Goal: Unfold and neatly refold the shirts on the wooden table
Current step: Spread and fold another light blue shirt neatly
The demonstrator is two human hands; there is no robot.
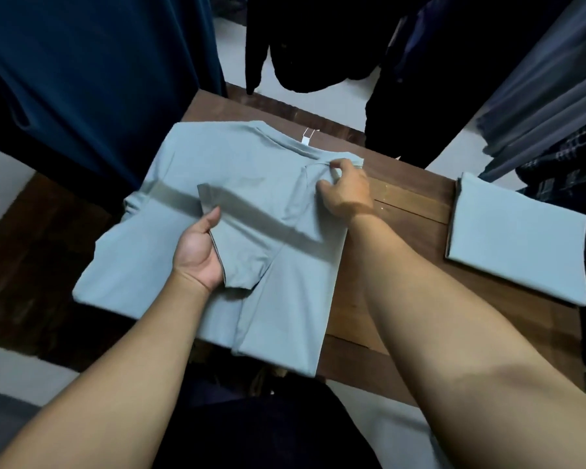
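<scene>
At frame centre both hands, left hand (199, 250) and right hand (345, 189), pinch the pale blue shirt (197, 164) on the table (410, 201); a folded shirt (518, 238) lies at right.

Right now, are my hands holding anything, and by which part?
Both hold the light blue shirt. The left hand grips the hem of the folded-over sleeve; the right hand pinches the fabric at the shoulder, beside the collar.

I stand at a brown wooden table (410, 201) made of planks. Beyond its far edge hangs a black garment (318, 38), with pale grey floor (230, 38) showing beside it. Off the table's far left corner hangs a wide dark blue cloth (99, 62). Past its right end hang grey clothes (538, 96) and a dark checked one (562, 157). Left of the table lies a darker wooden surface (31, 265). The light is dim.
</scene>
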